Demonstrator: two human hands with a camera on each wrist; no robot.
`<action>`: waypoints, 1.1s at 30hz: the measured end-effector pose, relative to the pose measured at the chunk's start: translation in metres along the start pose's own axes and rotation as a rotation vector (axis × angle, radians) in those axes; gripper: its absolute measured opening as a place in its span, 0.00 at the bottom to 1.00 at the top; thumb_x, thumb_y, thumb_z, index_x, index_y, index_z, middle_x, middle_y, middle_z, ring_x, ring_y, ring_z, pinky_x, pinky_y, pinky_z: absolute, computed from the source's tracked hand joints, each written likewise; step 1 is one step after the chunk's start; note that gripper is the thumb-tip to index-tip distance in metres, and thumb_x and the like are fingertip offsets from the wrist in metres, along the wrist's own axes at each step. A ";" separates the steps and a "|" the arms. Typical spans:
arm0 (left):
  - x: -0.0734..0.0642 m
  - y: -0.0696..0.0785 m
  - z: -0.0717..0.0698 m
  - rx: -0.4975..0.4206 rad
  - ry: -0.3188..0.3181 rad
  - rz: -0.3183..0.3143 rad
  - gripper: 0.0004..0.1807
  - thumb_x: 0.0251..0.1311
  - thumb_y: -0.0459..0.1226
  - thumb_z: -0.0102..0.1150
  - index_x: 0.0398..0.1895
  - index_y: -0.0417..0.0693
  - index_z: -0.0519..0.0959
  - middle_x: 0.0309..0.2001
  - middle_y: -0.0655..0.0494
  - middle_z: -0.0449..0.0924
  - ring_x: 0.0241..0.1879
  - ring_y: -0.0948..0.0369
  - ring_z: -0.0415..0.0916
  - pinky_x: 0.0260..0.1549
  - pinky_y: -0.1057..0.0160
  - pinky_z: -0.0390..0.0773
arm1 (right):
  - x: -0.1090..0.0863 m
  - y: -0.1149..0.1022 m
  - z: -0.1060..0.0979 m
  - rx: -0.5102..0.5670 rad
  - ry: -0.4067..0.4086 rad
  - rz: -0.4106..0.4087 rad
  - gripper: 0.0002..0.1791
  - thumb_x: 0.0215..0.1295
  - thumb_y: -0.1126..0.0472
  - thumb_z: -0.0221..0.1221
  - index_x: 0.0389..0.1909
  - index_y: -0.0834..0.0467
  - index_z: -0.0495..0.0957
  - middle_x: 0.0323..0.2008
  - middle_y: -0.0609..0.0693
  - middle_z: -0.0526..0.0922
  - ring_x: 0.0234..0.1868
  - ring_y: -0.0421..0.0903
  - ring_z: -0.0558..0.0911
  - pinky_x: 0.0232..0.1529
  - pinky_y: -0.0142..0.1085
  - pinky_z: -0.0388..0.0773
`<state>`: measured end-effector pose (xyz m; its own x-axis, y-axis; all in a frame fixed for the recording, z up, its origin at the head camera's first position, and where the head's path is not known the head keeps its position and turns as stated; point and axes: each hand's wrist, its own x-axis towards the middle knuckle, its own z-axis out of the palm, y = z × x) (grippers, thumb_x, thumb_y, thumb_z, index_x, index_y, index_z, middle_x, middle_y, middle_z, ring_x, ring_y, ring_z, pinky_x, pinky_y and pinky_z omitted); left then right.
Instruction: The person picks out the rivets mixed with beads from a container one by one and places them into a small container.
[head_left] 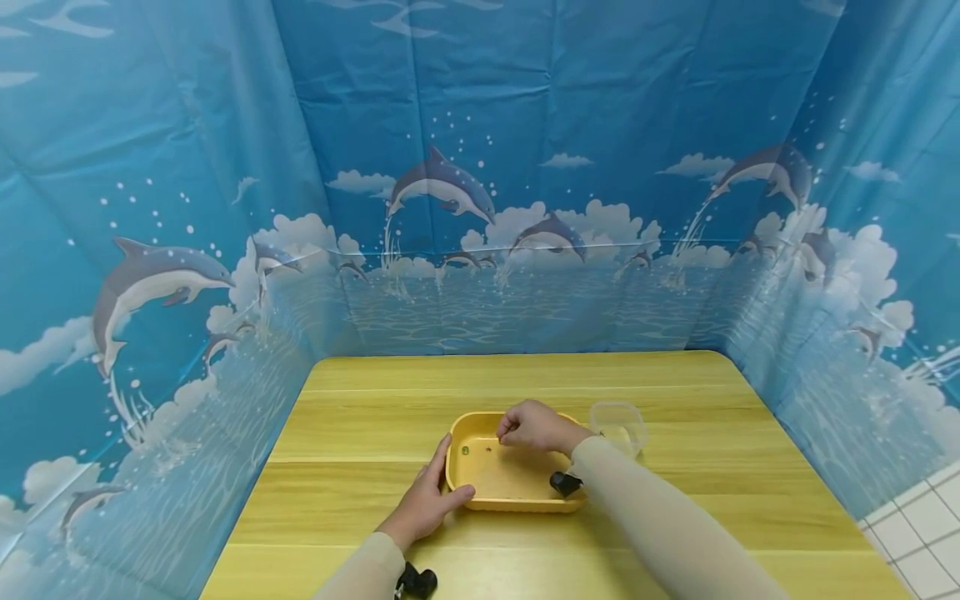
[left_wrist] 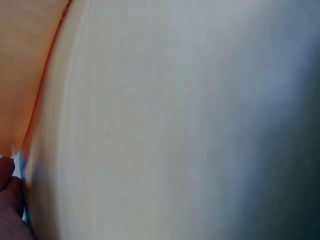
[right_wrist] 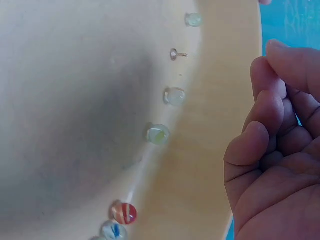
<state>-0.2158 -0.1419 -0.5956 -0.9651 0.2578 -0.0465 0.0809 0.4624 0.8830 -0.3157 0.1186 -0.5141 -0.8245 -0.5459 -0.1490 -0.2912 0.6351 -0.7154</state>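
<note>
A yellow plastic basin sits on the table. My left hand rests against its left side, fingers fairly straight along the outer wall and thumb at the near rim. Over the basin's far part, my right hand has its fingers curled and thumb tip against the index finger. Nothing shows between those tips in the right wrist view. On the basin floor there lie several glass marbles, among them a green-streaked one, a red one and a blue-streaked one. A small round-headed pin lies near them.
A see-through plastic container stands right of the basin, partly behind my right forearm. The yellow wood-grain table reaches to a blue dolphin-print curtain at the back and sides.
</note>
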 end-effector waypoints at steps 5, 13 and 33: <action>0.000 0.000 0.000 -0.005 0.000 -0.003 0.55 0.70 0.54 0.67 0.88 0.69 0.38 0.84 0.42 0.54 0.81 0.39 0.53 0.77 0.34 0.55 | -0.005 -0.001 -0.010 0.038 0.011 -0.001 0.06 0.71 0.63 0.67 0.45 0.59 0.89 0.38 0.45 0.90 0.42 0.49 0.87 0.44 0.42 0.85; 0.000 0.000 0.001 -0.022 0.000 0.000 0.55 0.70 0.53 0.67 0.88 0.69 0.39 0.82 0.40 0.55 0.80 0.40 0.55 0.77 0.37 0.57 | -0.017 0.001 -0.028 0.082 0.045 -0.014 0.07 0.73 0.62 0.65 0.46 0.56 0.89 0.42 0.47 0.89 0.29 0.50 0.79 0.28 0.39 0.77; 0.001 0.001 0.001 -0.024 0.017 0.014 0.55 0.69 0.51 0.68 0.88 0.66 0.40 0.82 0.40 0.56 0.80 0.42 0.57 0.77 0.38 0.58 | -0.043 0.020 -0.071 0.064 0.185 0.036 0.07 0.75 0.59 0.63 0.47 0.52 0.88 0.46 0.47 0.88 0.45 0.45 0.83 0.48 0.43 0.82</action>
<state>-0.2165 -0.1398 -0.5949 -0.9680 0.2497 -0.0260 0.0889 0.4378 0.8947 -0.3203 0.1935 -0.4732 -0.9105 -0.4103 -0.0512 -0.2339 0.6132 -0.7545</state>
